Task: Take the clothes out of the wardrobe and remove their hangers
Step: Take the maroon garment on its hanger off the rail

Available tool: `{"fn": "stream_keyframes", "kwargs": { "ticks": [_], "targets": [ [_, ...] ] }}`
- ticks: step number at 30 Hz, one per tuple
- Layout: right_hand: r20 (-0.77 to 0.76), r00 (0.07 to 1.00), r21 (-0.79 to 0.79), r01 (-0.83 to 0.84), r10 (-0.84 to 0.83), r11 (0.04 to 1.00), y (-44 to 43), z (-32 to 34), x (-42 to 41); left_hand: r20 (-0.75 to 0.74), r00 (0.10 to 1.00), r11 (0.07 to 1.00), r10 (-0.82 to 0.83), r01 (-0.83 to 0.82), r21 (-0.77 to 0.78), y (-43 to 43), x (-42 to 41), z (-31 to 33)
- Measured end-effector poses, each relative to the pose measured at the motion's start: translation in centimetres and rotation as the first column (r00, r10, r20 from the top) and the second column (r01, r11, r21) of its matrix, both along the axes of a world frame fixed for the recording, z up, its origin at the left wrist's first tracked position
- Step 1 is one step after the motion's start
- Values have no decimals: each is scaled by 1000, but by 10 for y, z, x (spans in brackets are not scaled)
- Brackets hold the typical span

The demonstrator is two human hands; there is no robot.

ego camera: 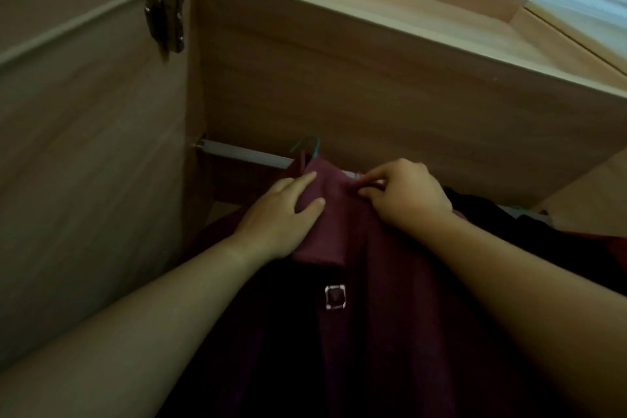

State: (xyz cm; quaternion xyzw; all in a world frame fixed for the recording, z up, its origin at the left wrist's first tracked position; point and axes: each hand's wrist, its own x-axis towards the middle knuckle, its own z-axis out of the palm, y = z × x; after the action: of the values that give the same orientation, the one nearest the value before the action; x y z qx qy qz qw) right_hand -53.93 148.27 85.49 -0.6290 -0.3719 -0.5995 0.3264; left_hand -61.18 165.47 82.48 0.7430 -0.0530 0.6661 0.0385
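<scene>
At the far left, an open wardrobe [339, 85] door of pale wood, with a metal hinge [166, 10] near its top edge. Inside, a grey rail [244, 153] running from the left side panel towards the right, under the top board. On the rail, the teal hook of 1 hanger [307, 144], partly blurred. Below the hook, a maroon garment [390, 316], hanging in the wardrobe and filling the lower middle of the view.

Left hand [281, 214] on the left flap of the collar [322, 224]: index finger and thumb straight, lying on the cloth, the other fingers hidden behind it. Lower down, on the front of the garment, 1 square buckle [335, 297] with a pale rim.

Right hand [407, 193] at the neck of the garment, just under the rail: fingers curled, pinching the cloth. Both forearms bare, reaching up from the bottom corners.

Further right, dark clothes [492, 210] in shadow, too dim to tell apart.
</scene>
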Motion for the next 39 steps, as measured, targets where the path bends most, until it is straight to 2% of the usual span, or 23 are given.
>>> {"fn": "stream_keyframes", "kwargs": {
  "ticks": [4,10,13,17,19,24,27,30,32,35,39],
  "targets": [
    [-66,996,-42,-57,54,997,-23,-55,9,-59,993,995,-99,97,-28,-3,1,-51],
    [-138,979,-56,-160,152,985,-49,-160,16,-228,958,984,173,-180,-9,-14,8,-145],
    [-177,957,-43,-240,229,970,-61,-205,19,-248,943,971,223,-236,-24,-15,9,-185],
    [-236,923,-59,-326,304,944,-79,-255,26,-216,950,974,225,-215,68,-20,9,-232],
    [-256,924,-87,-315,285,945,-89,-277,28,-220,962,986,163,-150,73,-26,10,-256],
    [-256,966,-323,-117,32,939,-92,-336,17,-271,960,997,64,-48,67,-56,14,-310],
    [-309,950,-214,-126,55,969,-100,-365,17,-341,939,996,35,-4,93,-79,12,-331],
    [-415,890,-93,-251,192,963,-131,-384,15,-407,908,989,-99,135,61,-100,5,-347],
    [-451,856,-35,-299,251,954,-156,-389,6,-378,907,978,-187,207,13,-115,1,-355],
    [-481,829,5,-323,285,946,-192,-394,-16,-288,939,982,-187,185,-36,-141,-8,-363],
    [-482,850,24,-231,214,973,-246,-406,-52,-289,945,988,-153,154,-17,-192,-33,-369]
  ]
}}
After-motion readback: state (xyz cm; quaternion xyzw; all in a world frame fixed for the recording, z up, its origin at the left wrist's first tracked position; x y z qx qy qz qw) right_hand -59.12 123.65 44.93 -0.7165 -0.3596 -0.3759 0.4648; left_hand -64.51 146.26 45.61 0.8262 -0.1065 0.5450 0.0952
